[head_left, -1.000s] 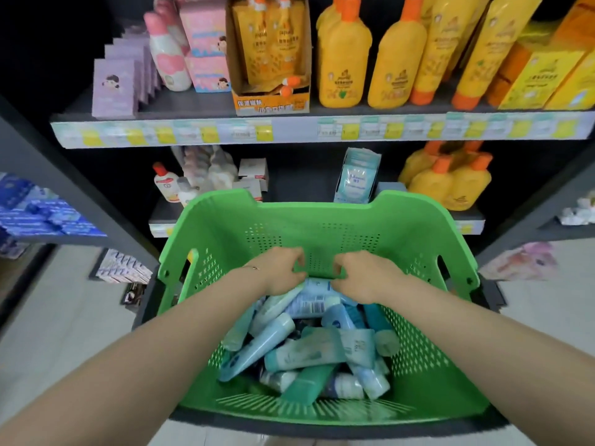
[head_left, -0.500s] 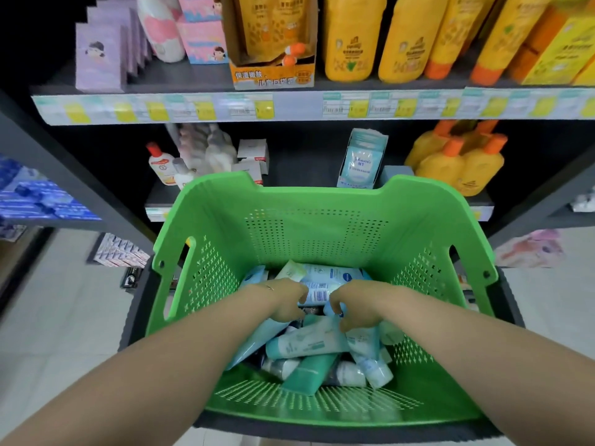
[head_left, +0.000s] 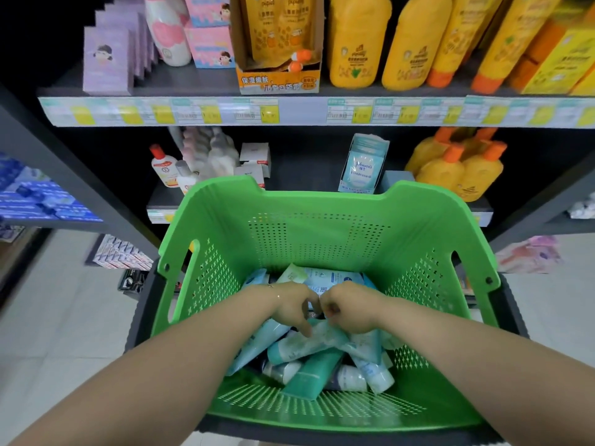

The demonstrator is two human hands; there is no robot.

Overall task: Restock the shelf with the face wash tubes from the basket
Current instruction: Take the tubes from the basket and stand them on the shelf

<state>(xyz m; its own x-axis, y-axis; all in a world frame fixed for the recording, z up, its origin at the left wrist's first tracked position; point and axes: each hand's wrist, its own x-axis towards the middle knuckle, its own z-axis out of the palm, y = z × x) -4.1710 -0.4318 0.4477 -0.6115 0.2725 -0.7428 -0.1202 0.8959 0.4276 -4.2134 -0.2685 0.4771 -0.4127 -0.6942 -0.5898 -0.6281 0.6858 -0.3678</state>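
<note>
Head view: we see the face wash tubes (head_left: 309, 349), teal, pale blue and white, heaped criss-cross on the floor of the basket (head_left: 322, 239), from its far wall towards its near edge. Both hands are down on the heap, knuckles almost touching. The left hand (head_left: 294, 310) has its fingers bent downward, and one fingertip (head_left: 308, 333) rests on a pale teal tube. We cannot tell whether the fingers close round that tube. The right hand (head_left: 352, 312) is curled inward over the tubes with its fingertips hidden beneath it, so we cannot tell what it grips.

The green basket has perforated walls and sits in a dark frame (head_left: 141, 317). Just beyond its far rim is the lower shelf (head_left: 164, 197). A pale blue pack (head_left: 362, 165) stands upright near the shelf's middle, and orange-capped yellow bottles (head_left: 457, 175) stand at its right end. Above, the upper shelf (head_left: 302, 112) carries a strip of price labels along its front edge, with tall yellow bottles (head_left: 354, 40) and purple boxes (head_left: 108, 59) on top. Pale floor tiles (head_left: 48, 317) lie on either side.
</note>
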